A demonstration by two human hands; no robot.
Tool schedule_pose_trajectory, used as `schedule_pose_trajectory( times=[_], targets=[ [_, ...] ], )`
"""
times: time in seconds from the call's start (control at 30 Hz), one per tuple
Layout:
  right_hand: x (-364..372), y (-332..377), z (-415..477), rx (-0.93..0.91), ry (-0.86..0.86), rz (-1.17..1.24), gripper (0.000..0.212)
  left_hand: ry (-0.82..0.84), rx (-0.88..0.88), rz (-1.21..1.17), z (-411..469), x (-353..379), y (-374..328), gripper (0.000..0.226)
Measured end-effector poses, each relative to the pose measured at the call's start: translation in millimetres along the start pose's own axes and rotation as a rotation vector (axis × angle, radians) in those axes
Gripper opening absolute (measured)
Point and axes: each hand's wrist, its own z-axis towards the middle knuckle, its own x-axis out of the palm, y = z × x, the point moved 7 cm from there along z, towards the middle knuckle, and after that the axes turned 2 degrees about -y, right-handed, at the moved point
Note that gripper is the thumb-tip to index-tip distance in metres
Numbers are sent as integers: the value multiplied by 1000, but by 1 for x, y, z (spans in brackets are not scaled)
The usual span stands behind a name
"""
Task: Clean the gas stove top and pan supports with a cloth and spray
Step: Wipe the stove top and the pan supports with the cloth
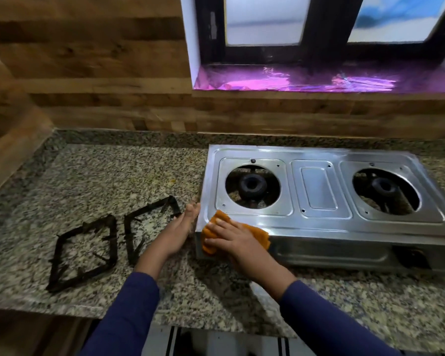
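A steel two-burner gas stove [319, 186] stands on the granite counter with its pan supports taken off. My right hand [231, 240] presses an orange cloth [257, 233] flat onto the stove's front left corner, fingers spread. My left hand [180, 229] lies with straight fingers against the stove's left side. Two black pan supports [85, 253] [149, 222] lie on the counter to the left of the stove. No spray bottle is in view.
The granite counter [100, 176] runs left to a wood-panelled wall and back to a window sill [319, 79] lined with purple foil. The counter's front edge is close to my body. A stove knob [414, 255] shows on the front right.
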Motion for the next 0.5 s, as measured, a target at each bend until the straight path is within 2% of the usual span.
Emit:
schedule_pose_trajectory(
  times=[0.03, 0.17, 0.27, 0.37, 0.43, 0.5],
  targets=[
    [6, 8, 13, -15, 24, -1, 38, -51, -20, 37, -3, -10, 4, 92],
    [21, 40, 54, -12, 16, 31, 39, -373, -160, 173, -20, -67, 51, 49],
    [34, 58, 78, 62, -49, 76, 37, -465, -239, 314, -29, -105, 93, 38],
    [50, 80, 101, 122, -140, 107, 47, -436, -257, 450, -27, -121, 120, 29],
    [71, 94, 116, 184, -184, 110, 43, -333, -323, 506, -22, -119, 136, 28],
    [104, 100, 123, 275, -165, 43, 42, -241, -352, 459, -15, -110, 150, 33]
  ],
)
